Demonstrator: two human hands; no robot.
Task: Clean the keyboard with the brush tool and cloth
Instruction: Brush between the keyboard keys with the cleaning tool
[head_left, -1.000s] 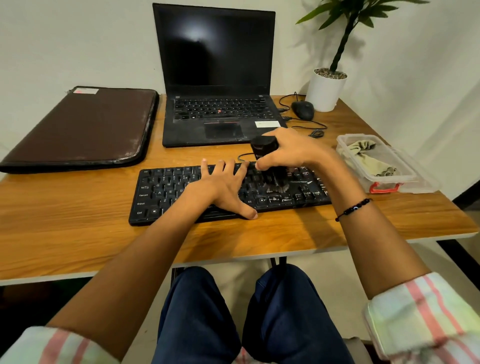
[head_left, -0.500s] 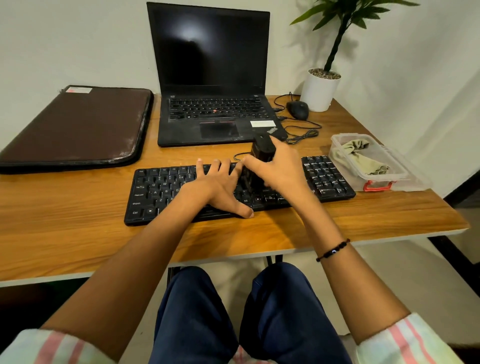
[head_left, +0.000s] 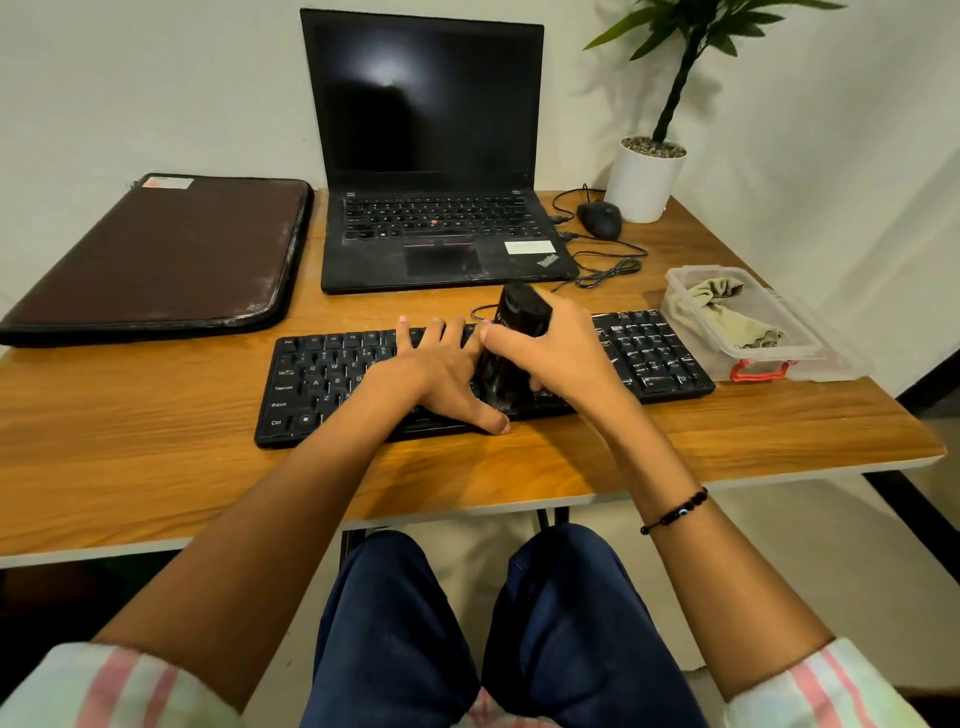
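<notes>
Gripping the brush (head_left: 511, 353), the right hand (head_left: 558, 356) is seen with its fingers (head_left: 498, 338) curled round the black body, which is held nearly upright with its bristled end down on the keyboard (head_left: 322, 384) near the middle of the keys. The left hand (head_left: 441, 371) is laid flat on the keys just left of the brush, its fingers straight and spread and nothing held in them; the thumb is stretched toward the front edge of the keyboard. The keyboard is set across the wooden bench (head_left: 130, 467), in front of an open laptop (head_left: 431, 156) whose screen is dark. The cloth (head_left: 719, 312) is kept crumpled inside a clear box (head_left: 800, 353) at the right end of the keyboard, just beside it. A mouse (head_left: 600, 218) and its coiled cable are seen behind the box, next to a white plant pot (head_left: 644, 182). A dark sleeve (head_left: 156, 254) is laid flat at the left of the laptop.
</notes>
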